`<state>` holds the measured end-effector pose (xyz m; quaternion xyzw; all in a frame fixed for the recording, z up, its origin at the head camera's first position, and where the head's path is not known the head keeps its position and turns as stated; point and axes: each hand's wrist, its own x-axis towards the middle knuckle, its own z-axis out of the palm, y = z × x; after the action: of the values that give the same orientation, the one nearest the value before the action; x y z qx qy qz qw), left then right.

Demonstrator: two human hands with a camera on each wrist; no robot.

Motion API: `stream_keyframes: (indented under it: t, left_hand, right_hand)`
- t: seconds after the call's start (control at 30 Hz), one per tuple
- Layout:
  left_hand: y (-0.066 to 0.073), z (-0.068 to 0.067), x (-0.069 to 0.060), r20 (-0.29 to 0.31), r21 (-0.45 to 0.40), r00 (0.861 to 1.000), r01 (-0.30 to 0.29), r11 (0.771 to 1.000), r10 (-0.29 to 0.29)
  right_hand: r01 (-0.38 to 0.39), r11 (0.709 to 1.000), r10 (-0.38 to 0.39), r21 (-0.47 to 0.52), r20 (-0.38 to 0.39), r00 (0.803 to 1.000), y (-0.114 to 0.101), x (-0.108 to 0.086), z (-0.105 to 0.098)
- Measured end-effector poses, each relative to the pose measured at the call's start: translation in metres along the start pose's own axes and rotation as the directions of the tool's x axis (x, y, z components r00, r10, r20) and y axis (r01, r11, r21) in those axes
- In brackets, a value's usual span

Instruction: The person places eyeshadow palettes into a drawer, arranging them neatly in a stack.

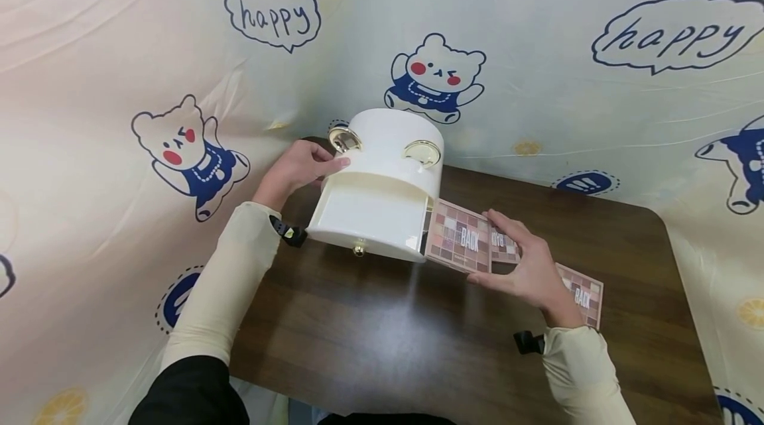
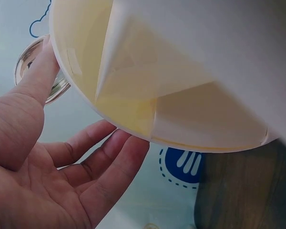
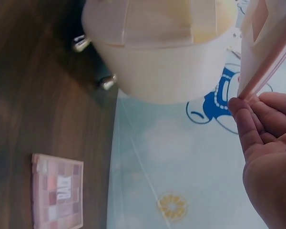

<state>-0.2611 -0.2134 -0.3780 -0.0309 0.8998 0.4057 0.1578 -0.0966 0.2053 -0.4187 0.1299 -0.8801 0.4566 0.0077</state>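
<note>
A white rounded storage box (image 1: pixel 388 130) stands on the table with its drawer (image 1: pixel 367 209) pulled out and a gold knob (image 1: pixel 358 250) at the drawer's front. My left hand (image 1: pixel 304 163) holds the box's left side. In the left wrist view its thumb lies by a gold ring (image 2: pixel 24 71) and the fingers (image 2: pixel 126 162) touch the curved edge. To the right of the drawer my right hand (image 1: pixel 525 266) grips a pink eyeshadow palette (image 1: pixel 456 236) by its edges, tilted near the drawer's corner. The right wrist view shows fingertips on the palette's edge (image 3: pixel 264 71).
Another palette (image 1: pixel 503 247) lies partly hidden behind the held one. A third palette (image 1: pixel 587 296) is on the wooden table (image 1: pixel 370 325) by my right wrist. A patterned cloth (image 1: pixel 525 93) hangs close behind the box and along the left side.
</note>
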Motion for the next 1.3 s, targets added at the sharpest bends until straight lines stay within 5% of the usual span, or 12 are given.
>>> stream_keyframes:
  t: [0.43, 0.6, 1.3]
  left_hand:
    - [0.0, -0.001, -0.001, 0.007, -0.012, 1.0, 0.002, 1.0, -0.002]
    - [0.0, -0.002, 0.0, 0.01, -0.015, 1.0, 0.001, 1.0, -0.001]
    - [-0.003, 0.0, 0.001, -0.002, -0.033, 1.0, 0.007, 0.999, -0.007]
  right_hand:
    - [0.024, 0.994, -0.032, 0.108, 0.065, 0.997, -0.022, 0.028, 0.012]
    - [0.058, 0.997, -0.062, 0.057, 0.082, 0.995, -0.03, 0.038, 0.018]
    - [-0.026, 0.991, 0.006, 0.131, 0.151, 0.989, -0.055, 0.067, 0.047]
